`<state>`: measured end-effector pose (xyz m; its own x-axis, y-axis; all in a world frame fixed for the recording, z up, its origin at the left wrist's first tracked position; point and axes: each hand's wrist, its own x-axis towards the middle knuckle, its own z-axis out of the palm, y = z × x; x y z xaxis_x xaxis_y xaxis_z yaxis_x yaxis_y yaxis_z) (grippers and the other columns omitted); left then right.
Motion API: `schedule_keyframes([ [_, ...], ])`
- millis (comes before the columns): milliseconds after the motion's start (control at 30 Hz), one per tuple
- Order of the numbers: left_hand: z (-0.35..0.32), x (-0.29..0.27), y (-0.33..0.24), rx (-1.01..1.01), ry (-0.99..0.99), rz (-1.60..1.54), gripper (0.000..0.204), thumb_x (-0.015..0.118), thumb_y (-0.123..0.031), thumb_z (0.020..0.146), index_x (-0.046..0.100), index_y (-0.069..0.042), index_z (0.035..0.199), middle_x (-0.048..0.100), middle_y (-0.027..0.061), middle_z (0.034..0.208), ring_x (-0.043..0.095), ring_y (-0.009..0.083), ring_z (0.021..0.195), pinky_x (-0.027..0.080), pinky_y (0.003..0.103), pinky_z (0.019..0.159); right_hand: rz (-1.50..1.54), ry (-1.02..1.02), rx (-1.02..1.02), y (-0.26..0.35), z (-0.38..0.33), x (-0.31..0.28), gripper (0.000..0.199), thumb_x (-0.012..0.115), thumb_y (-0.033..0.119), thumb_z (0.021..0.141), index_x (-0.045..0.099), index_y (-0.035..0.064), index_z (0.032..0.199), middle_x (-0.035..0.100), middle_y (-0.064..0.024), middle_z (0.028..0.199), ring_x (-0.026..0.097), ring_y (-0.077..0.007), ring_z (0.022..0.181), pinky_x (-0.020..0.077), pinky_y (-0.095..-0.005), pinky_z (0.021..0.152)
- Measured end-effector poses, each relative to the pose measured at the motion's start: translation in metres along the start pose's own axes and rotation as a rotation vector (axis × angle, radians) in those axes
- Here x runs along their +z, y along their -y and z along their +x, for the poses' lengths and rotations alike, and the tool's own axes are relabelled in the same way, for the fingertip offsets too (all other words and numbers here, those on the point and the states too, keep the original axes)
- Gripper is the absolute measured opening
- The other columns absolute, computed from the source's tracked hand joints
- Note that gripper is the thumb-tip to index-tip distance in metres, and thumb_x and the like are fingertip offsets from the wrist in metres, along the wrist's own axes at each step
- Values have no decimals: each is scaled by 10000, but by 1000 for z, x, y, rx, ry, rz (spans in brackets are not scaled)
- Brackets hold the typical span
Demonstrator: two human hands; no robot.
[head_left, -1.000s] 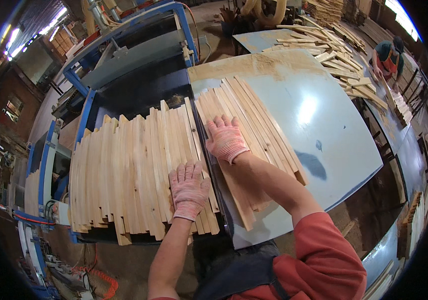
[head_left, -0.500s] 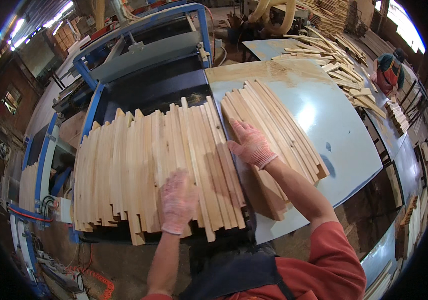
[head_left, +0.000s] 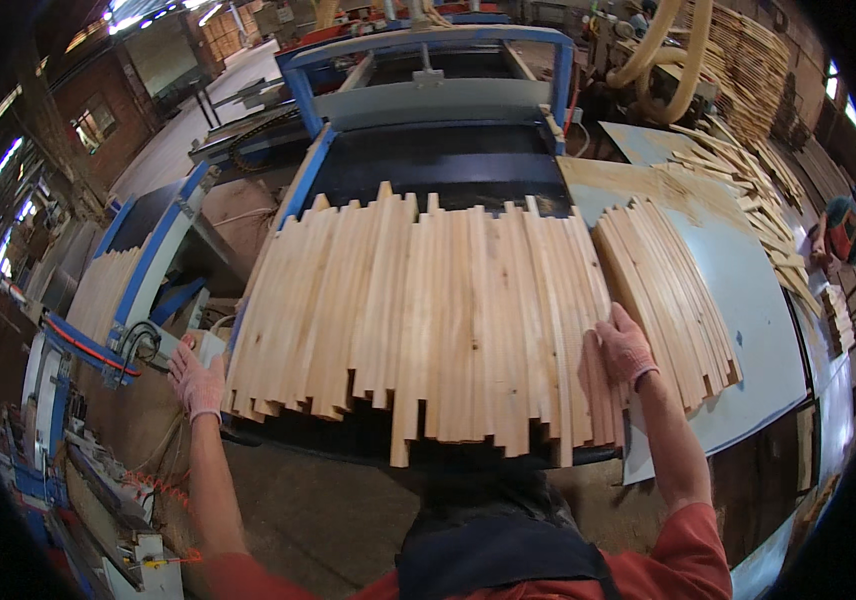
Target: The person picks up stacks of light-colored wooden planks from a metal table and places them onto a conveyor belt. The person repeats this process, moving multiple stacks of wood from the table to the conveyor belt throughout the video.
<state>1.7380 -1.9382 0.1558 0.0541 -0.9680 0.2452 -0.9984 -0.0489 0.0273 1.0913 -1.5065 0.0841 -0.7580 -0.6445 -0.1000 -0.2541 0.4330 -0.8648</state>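
A wide row of pale wooden strips (head_left: 438, 320) lies side by side across the dark machine bed (head_left: 428, 160), their near ends uneven. My right hand (head_left: 625, 345), in a pinkish knit glove, rests against the row's right edge, fingers stretched out and holding nothing. My left hand (head_left: 198, 382), gloved alike, is open just off the row's near left corner. It is beside a pale box (head_left: 210, 348) on the machine's side; whether it touches the box I cannot tell. To the right, a smaller stack of strips (head_left: 668, 300) sits on the light-blue metal table (head_left: 748, 350).
A blue frame (head_left: 428, 40) with a grey crossbar spans the bed's far side. Loose strips (head_left: 758, 210) are heaped at the far right, near a co-worker (head_left: 838, 232). At the left stands another blue-framed unit (head_left: 153, 265) holding strips. Hoses hang near my left hand.
My left hand has moved from atop the row to its left side. My right hand has left the smaller stack for the row's right edge. The view has swung left.
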Motion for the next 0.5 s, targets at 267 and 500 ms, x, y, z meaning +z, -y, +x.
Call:
schedule_keyframes([
  [267,25,4,21,52,-12,-139,1009,700,-451,966,180,-12,1711,312,214,1742,276,396,1611,179,493,1336,331,-168,145,15,-1,15,643,671,203,1044,452,-39,1598,539,-196,1587,512,-285,1453,402,-375,1197],
  [500,-7,-7,18,158,-36,-826,782,648,-326,1044,320,21,1663,434,212,1657,428,324,1526,328,462,1263,74,13,-59,-10,38,3,334,682,322,1046,583,50,1214,519,-55,1076,536,-207,1061,459,-378,962],
])
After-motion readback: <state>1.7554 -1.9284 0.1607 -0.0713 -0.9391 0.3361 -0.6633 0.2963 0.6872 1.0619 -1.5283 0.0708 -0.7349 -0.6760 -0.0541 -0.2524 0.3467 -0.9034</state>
